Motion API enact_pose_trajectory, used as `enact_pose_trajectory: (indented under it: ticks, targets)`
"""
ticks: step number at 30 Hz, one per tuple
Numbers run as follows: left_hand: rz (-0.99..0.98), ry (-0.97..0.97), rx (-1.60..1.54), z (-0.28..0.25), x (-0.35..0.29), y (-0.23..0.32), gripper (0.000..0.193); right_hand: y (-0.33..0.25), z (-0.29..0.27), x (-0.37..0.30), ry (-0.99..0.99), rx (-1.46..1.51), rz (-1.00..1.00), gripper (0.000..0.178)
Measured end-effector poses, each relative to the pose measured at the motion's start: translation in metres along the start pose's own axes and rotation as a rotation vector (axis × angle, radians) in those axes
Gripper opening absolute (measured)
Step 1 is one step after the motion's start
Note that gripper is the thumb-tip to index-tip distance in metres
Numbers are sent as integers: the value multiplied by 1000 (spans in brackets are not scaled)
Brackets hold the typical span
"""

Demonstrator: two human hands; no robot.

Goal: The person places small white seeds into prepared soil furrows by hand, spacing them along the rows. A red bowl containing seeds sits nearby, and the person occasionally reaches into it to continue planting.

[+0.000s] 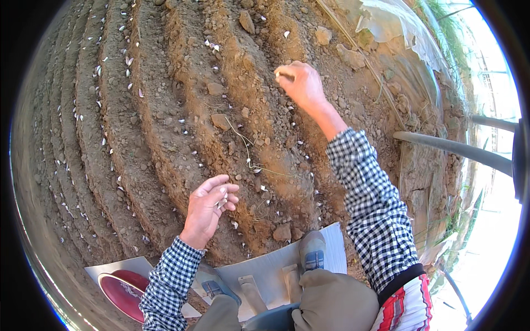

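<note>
My right hand (301, 84) is stretched out over a furrow at the far right, thumb and fingertips pinched on a small pale garlic clove (277, 75). My left hand (207, 207) hovers palm up over the soil ridges, nearer to me. Its fingers are curled round a few garlic cloves (222, 203), partly hidden by the thumb. More whitish and pinkish cloves lie along the furrows, such as a cluster of garlic cloves (212, 46) far ahead and a single clove (286, 34) beyond my right hand.
A red basin (113, 300) with pale cloves stands at the lower left. Under my shoes lies a pale board (331, 248). Stones and a dry stem (247, 149) lie on the soil. At right are a grey pipe (452, 148) and torn plastic sheeting (397, 22).
</note>
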State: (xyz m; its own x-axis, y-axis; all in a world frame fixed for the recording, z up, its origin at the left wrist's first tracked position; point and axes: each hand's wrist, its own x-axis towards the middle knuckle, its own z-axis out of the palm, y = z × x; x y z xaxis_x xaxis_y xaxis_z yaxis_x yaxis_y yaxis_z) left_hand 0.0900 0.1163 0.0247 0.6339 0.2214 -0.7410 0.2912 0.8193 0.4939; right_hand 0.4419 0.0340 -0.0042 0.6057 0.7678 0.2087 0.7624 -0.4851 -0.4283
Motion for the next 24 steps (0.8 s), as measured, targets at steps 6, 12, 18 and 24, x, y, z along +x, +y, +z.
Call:
enact_pose_trajectory:
  ticks: [6, 12, 18, 24]
  targets:
    - [-48, 68, -32, -21, -15, -10, 31, -3, 24, 39, -137, -300, 77, 13]
    - [-68, 73, -63, -35, -19, -12, 32, 25, 49, 36, -160, -507, 27, 18]
    - [-65, 65, -59, -54, -34, 3, 30, 21, 20, 30, -53, -170, 160, 20]
    - [-73, 157, -87, -132, -131, 16, 20, 14, -80, -99, -218, 111, 266, 28]
